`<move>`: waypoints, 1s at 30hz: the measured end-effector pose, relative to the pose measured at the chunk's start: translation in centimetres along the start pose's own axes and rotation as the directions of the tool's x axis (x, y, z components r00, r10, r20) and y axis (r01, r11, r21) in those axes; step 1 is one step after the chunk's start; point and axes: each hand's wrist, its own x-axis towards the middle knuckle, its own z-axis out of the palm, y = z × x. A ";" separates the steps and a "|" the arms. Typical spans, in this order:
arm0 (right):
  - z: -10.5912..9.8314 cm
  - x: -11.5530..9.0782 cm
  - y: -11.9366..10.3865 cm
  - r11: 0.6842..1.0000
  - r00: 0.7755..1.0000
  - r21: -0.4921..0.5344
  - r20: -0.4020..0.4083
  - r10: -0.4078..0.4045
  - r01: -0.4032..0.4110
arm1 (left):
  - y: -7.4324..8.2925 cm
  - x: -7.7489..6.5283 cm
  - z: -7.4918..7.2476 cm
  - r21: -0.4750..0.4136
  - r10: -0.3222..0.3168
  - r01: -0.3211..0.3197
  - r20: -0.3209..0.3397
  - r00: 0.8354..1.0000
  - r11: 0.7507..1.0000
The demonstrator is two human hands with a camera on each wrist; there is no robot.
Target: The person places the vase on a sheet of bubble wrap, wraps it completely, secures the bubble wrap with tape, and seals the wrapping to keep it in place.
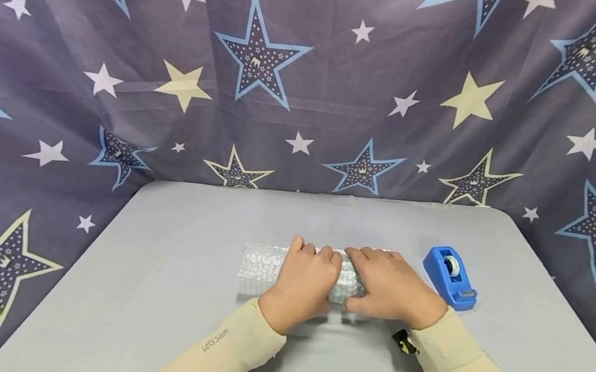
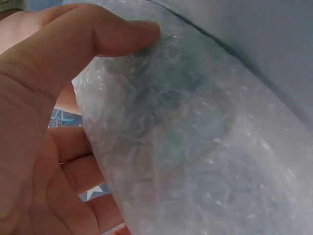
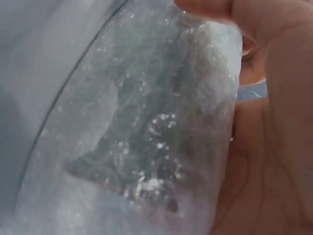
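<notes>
A roll of clear bubble wrap (image 1: 259, 271) lies crosswise near the middle of the table, and both hands hold it. My left hand (image 1: 304, 282) grips it around the middle, fingers over the far side and thumb on the near side. Close beside it, my right hand (image 1: 392, 287) holds the right part with its fingers over the top and thumb low in front. In the left wrist view, the bubble wrap (image 2: 220, 171) shows a blurred greenish shape through its layers. A darker greenish form also shows through the wrap (image 3: 146, 117) in the right wrist view; its kind is hidden.
A blue tape dispenser (image 1: 451, 286) with a small tape roll stands right of my right hand. The grey table (image 1: 170, 320) reaches back to a dark curtain (image 1: 312, 86) with stars. A small black item with yellow marks (image 1: 405, 342) shows by the right cuff.
</notes>
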 end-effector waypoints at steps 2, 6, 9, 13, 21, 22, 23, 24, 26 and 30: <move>0.0 -0.1 0.1 1.000 1.000 -0.015 0.006 -0.004 0.005 | -0.1 0.1 0.0 -0.020 0.001 -0.001 0.009 1.000 1.000; -0.3 -0.2 0.1 0.999 1.000 -0.029 0.014 -0.013 0.014 | -0.6 0.2 0.0 -0.071 0.003 0.000 0.039 0.999 0.997; -0.5 -0.3 0.1 0.999 1.000 -0.034 -0.001 -0.028 0.028 | -1.0 0.3 0.1 -0.113 0.003 0.003 0.056 0.998 0.994; -0.8 -0.3 0.0 0.998 0.999 -0.041 -0.028 -0.045 0.044 | -1.3 0.3 0.2 -0.153 0.004 0.008 0.078 0.997 0.988; -1.2 -0.4 -0.4 0.998 0.998 -0.040 -0.042 -0.055 0.053 | -1.7 0.3 0.1 -0.192 0.005 0.015 0.103 0.995 0.981; -1.2 -0.4 -0.5 0.998 0.997 -0.041 -0.043 -0.058 0.057 | -1.7 0.3 0.0 -0.197 0.006 0.016 0.112 0.994 0.980; -1.2 -0.4 -0.5 0.997 0.997 -0.040 -0.044 -0.061 0.059 | -1.7 0.3 -0.1 -0.203 0.007 0.018 0.121 0.993 0.979; -1.2 -0.4 -0.6 0.997 0.997 -0.039 -0.045 -0.065 0.063 | -1.8 0.3 -0.1 -0.210 0.009 0.019 0.131 0.991 0.978; -1.2 -0.4 -0.6 0.997 0.997 -0.037 -0.045 -0.070 0.069 | -1.9 0.3 -0.3 -0.222 0.013 0.021 0.150 0.989 0.975; -0.9 -0.3 -0.8 0.995 0.995 -0.053 -0.056 -0.083 0.080 | -2.1 0.2 -0.4 -0.247 0.022 0.022 0.172 0.985 0.969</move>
